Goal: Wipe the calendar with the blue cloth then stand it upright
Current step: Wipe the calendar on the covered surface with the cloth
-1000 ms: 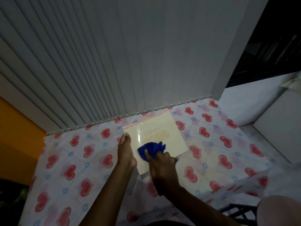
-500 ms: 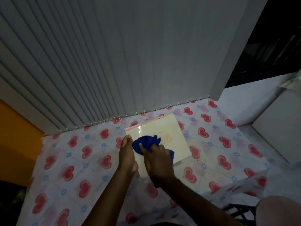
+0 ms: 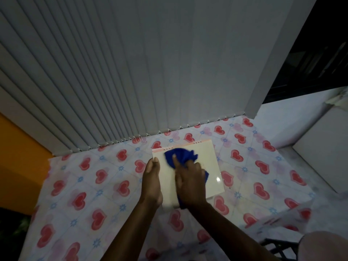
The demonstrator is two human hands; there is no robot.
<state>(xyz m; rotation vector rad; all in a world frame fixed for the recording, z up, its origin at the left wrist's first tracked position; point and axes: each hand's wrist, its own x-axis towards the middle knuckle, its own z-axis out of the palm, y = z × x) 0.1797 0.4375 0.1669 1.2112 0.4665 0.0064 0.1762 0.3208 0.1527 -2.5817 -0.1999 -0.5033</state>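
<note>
A cream desk calendar (image 3: 209, 166) with a spiral binding along its far edge lies flat on the heart-print tablecloth (image 3: 98, 185). My right hand (image 3: 190, 181) presses a bunched blue cloth (image 3: 178, 156) onto the calendar's upper left part, close to the binding. Part of the cloth trails under my palm toward the near edge. My left hand (image 3: 151, 181) rests on the calendar's left edge, fingertips curled over it, holding it down.
Grey vertical blinds (image 3: 131, 72) hang just behind the calendar, their beaded hems touching the table's far edge. A white box (image 3: 323, 151) stands at the right. An orange wall (image 3: 18, 162) is at the left. A dark stool frame (image 3: 278, 247) shows at bottom right.
My right hand has pushed the blue cloth from the calendar's middle up toward the spiral binding, now covering the printed title. My left hand has stayed on the left edge.
</note>
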